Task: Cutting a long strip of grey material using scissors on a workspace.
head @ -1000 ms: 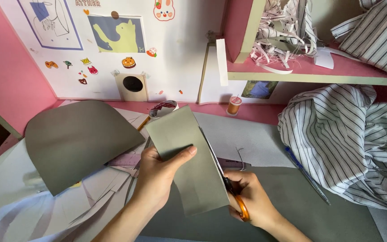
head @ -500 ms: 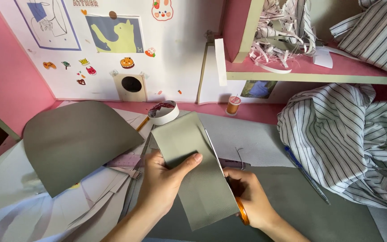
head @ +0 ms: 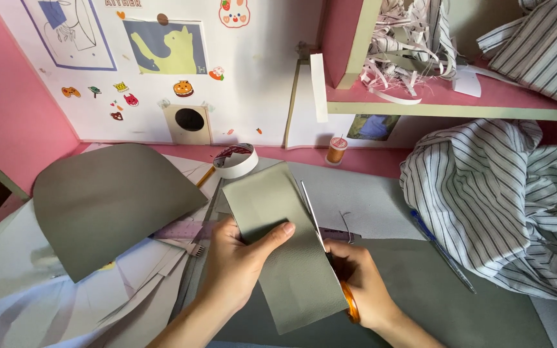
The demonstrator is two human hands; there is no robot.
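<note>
— Slightly lower now, the grey sheet strip [head: 285,248] has slid toward six o'clock between the hands; the scissors [head: 330,258] run further up its right edge.

— Who holds what?

— The left hand [head: 240,264] pinches the strip, thumb on top, fingers beneath. The right hand [head: 359,283] is curled shut around the orange scissor handle.

— Handling?

— Probably light, limp, leathery; best gripped near the cut, at nine o'clock of the blades.
</note>
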